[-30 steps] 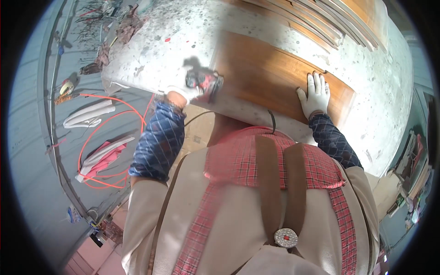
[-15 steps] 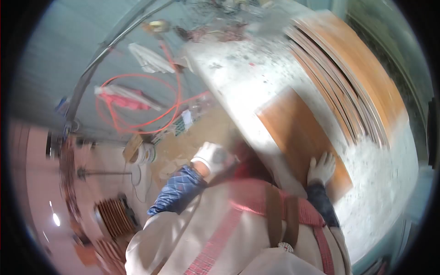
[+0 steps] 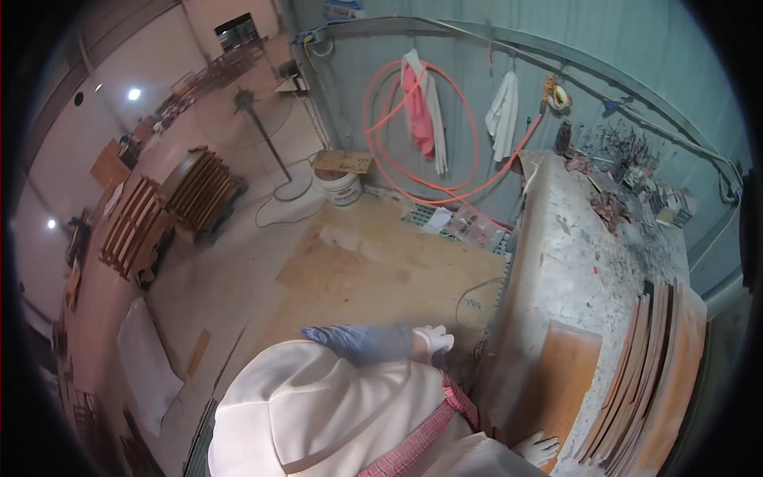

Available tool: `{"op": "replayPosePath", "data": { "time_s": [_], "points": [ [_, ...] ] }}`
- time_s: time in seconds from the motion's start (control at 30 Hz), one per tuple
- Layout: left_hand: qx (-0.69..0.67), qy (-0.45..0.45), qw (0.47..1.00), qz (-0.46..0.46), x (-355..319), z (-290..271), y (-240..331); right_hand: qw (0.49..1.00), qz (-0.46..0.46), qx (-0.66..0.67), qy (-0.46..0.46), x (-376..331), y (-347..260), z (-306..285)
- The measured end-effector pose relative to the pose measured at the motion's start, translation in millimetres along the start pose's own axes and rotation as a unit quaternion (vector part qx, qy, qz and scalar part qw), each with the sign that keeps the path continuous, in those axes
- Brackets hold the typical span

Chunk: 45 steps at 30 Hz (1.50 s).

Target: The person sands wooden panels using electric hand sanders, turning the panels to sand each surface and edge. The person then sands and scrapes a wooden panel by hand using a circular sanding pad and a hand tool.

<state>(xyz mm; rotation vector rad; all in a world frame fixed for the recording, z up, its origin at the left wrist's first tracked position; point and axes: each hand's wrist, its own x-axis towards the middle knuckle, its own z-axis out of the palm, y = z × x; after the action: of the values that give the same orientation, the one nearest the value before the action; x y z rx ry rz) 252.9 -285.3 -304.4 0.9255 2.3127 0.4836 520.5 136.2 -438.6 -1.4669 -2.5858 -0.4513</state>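
My right hand (image 3: 538,450), in a white glove, lies flat with outstretched fingers on a brown wooden panel (image 3: 566,367). This panel rests on the worktable (image 3: 548,266), whose top is pale and speckled. My left hand (image 3: 435,339), gloved in white below a blue sleeve, hangs beside the table's left edge. Its fingers are curled; whatever they may hold is hidden. To the right of the panel stands a row of several thin brown panels (image 3: 648,374), leaning close together on the tabletop.
An orange hose (image 3: 475,131) hangs coiled on the wall near white and pink cloths (image 3: 420,111). Dark-stained clutter (image 3: 624,187) covers the table's far end. A white bucket (image 3: 343,189), a pedestal fan (image 3: 266,139) and stacked brown panels (image 3: 199,191) stand on the floor at left.
My view has swung left, bringing more floor and stacked panels into sight. The table has shifted toward the lower right. My right hand stays on the panel; my left remains beside the table.
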Motion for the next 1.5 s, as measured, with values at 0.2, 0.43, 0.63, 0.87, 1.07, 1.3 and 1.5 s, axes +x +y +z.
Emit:
{"op": "replayPosePath", "data": {
  "time_s": [0.2, 0.43, 0.63, 0.87, 1.07, 1.3, 1.5],
  "points": [
    [-0.102, 0.025, 0.980, -0.167, -67, 51, -59, 0.909, -0.254, -0.104, 0.313, 17, -1, -14],
    [-0.119, 0.183, 0.925, -0.312, -134, 68, -112, 0.774, -0.414, -0.062, 0.475, 12, -28, -27],
    [-0.081, 0.115, 0.913, -0.384, -131, 112, -168, 0.930, -0.311, 0.005, 0.195, 4, -20, 15],
    [-0.033, 0.092, 0.941, -0.324, -57, 147, -208, 0.976, -0.202, -0.008, -0.083, 5, -95, -61],
    [-0.151, 0.067, 0.926, -0.340, 57, 204, -219, 0.978, -0.172, 0.103, -0.058, 2, -90, -45],
    [-0.131, 0.101, 0.948, -0.271, 180, 245, -191, 0.974, -0.174, 0.114, -0.085, -2, -81, -52],
    [-0.087, 0.167, 0.974, -0.123, 352, 245, -160, 0.975, -0.163, 0.088, -0.127, -6, -87, -63]
  ]
}}
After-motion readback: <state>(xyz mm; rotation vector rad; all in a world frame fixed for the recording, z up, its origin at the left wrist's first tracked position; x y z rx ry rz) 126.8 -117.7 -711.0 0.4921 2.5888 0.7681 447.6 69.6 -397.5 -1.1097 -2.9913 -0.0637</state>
